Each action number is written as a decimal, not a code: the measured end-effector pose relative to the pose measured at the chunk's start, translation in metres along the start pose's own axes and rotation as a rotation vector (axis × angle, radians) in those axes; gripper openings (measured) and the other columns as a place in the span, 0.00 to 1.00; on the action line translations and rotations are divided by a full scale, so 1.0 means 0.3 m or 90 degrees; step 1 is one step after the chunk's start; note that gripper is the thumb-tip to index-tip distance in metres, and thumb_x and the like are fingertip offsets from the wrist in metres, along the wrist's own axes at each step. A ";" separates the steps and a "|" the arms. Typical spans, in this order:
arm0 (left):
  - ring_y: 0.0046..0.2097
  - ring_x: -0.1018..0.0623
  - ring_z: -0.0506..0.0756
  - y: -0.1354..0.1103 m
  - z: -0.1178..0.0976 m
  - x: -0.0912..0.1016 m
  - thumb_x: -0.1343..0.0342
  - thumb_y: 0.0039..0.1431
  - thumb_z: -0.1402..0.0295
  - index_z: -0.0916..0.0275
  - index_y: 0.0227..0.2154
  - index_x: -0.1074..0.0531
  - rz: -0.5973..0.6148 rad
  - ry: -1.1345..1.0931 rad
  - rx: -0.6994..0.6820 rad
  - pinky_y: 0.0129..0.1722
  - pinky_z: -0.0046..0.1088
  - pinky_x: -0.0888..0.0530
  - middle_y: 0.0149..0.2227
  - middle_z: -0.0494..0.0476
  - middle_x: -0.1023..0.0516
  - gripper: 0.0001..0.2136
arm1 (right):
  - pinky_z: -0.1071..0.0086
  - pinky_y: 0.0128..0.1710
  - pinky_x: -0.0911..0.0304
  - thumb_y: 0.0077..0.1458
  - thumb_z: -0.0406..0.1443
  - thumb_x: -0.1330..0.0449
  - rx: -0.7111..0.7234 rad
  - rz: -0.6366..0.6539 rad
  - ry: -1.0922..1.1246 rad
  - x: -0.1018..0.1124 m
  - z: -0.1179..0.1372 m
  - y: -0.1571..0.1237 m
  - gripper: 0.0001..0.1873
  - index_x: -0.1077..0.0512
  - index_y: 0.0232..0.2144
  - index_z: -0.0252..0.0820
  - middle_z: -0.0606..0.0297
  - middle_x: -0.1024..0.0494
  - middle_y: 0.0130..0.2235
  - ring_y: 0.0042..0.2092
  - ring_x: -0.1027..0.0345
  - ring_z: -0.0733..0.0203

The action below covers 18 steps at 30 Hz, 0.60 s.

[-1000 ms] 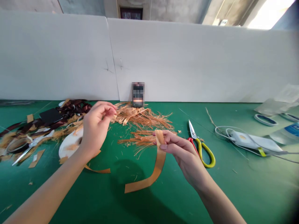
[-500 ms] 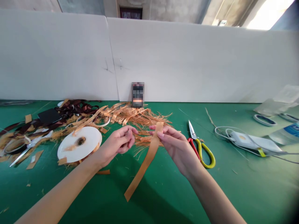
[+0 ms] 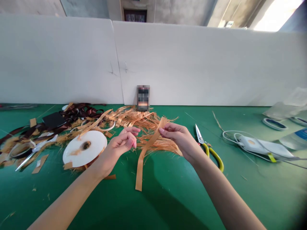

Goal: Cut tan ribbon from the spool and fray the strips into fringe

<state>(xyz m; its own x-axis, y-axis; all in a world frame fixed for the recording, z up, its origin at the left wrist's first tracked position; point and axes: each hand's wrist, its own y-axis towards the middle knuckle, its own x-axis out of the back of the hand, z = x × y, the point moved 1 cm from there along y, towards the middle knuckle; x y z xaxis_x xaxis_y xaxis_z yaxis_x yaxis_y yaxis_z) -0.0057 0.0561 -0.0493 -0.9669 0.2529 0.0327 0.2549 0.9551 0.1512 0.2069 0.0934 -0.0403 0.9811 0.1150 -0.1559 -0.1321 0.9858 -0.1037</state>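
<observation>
A tan ribbon strip [image 3: 144, 156] hangs from my right hand [image 3: 181, 137], its upper end pinched between thumb and fingers. The strip's lower end dangles over the green table, slanting left. My left hand [image 3: 123, 140] is to the left of the strip, apart from it, fingers loosely curled and nothing visible in them. Beside my left wrist lies a white ribbon spool [image 3: 79, 153] with tan ribbon. Behind both hands spreads a heap of frayed tan ribbon strips [image 3: 144, 119]. Scissors with red and yellow handles [image 3: 206, 149] lie partly hidden behind my right forearm.
At left are dark brown ribbons [image 3: 83, 110], a black flat object [image 3: 54, 120], silver scissors [image 3: 35, 150] and scraps. A phone-like device [image 3: 143, 98] leans on the white partition [image 3: 203, 64]. A white power strip [image 3: 266, 147] with cables and a plastic bottle [image 3: 297, 139] are at right.
My right hand has moved slightly up and right with the ribbon strip, whose lower end has swung up and right. My left hand stays apart from it, fingers still curled.
</observation>
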 end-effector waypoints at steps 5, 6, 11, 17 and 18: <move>0.51 0.28 0.56 -0.008 0.017 -0.057 0.42 0.58 0.66 0.60 0.20 0.33 0.003 -0.349 0.037 0.51 0.30 0.31 0.37 0.57 0.26 0.13 | 0.70 0.30 0.41 0.35 0.39 0.27 -0.053 -0.005 0.060 -0.031 -0.025 0.020 0.14 0.28 0.21 0.40 0.72 0.29 0.22 0.25 0.36 0.69; 0.43 0.26 0.53 -0.006 0.021 -0.067 0.41 0.57 0.66 0.61 0.20 0.33 -0.017 -0.391 0.064 0.44 0.26 0.28 0.31 0.54 0.29 0.12 | 0.71 0.30 0.40 0.35 0.38 0.27 -0.058 -0.004 0.075 -0.039 -0.027 0.023 0.14 0.29 0.22 0.40 0.72 0.29 0.22 0.25 0.36 0.69; 0.20 0.41 0.43 0.010 0.051 -0.089 0.39 0.56 0.67 0.63 0.24 0.31 -0.105 -0.368 0.144 0.17 0.16 0.45 0.23 0.46 0.38 0.09 | 0.71 0.36 0.33 0.39 0.38 0.29 -0.053 0.029 0.157 -0.081 -0.024 0.033 0.15 0.33 0.23 0.42 0.69 0.24 0.25 0.28 0.27 0.66; 0.19 0.46 0.44 -0.003 0.061 -0.092 0.35 0.51 0.62 0.63 0.36 0.23 -0.087 -0.137 0.181 0.18 0.23 0.50 0.17 0.43 0.42 0.12 | 0.73 0.42 0.31 0.43 0.36 0.30 -0.025 0.032 0.224 -0.097 -0.028 0.046 0.13 0.33 0.23 0.42 0.66 0.21 0.27 0.33 0.23 0.65; 0.19 0.45 0.45 -0.008 0.062 -0.089 0.35 0.50 0.62 0.64 0.34 0.22 -0.084 -0.091 0.182 0.19 0.24 0.50 0.16 0.43 0.41 0.11 | 0.73 0.42 0.31 0.44 0.35 0.30 -0.019 0.024 0.232 -0.094 -0.030 0.049 0.13 0.33 0.23 0.42 0.65 0.21 0.27 0.34 0.23 0.65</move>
<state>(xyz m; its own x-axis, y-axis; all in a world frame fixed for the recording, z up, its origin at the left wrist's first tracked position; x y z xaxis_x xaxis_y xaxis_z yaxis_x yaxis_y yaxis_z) 0.0197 0.0500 -0.0688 -0.9861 0.1236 -0.1109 0.1385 0.9806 -0.1385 0.1762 0.1035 -0.0463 0.8607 0.0953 -0.5000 -0.1770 0.9771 -0.1184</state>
